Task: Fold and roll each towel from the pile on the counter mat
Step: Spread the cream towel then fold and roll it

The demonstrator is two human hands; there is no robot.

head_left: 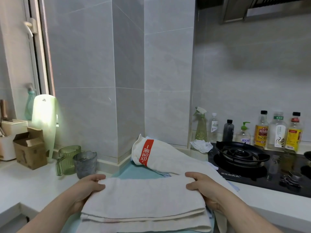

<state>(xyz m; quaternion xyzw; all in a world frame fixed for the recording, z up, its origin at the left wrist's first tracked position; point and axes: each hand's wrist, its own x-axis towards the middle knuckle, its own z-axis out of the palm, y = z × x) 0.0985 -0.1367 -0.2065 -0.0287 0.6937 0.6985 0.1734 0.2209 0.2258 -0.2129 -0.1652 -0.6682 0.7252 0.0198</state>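
The teal counter mat [134, 172] is lying across the lower middle of the frame, giving the folding a clean bed. Over it, at bottom centre, the cream towel [143, 199] is sitting folded in layers, probably being squared before rolling. Behind, at centre, the pile [161, 158] with its red-banded towel is waiting within reach. The left hand [90, 187] and right hand [202, 187] are each pinching an upper corner, thumbs on top, fingers curled under, to hold the edges in line.

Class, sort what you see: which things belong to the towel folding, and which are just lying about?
Job: towel, gripped by left hand and right hand; pile; mat.
Lying about: jug, cup, box, spray bottle, tissue, stove.
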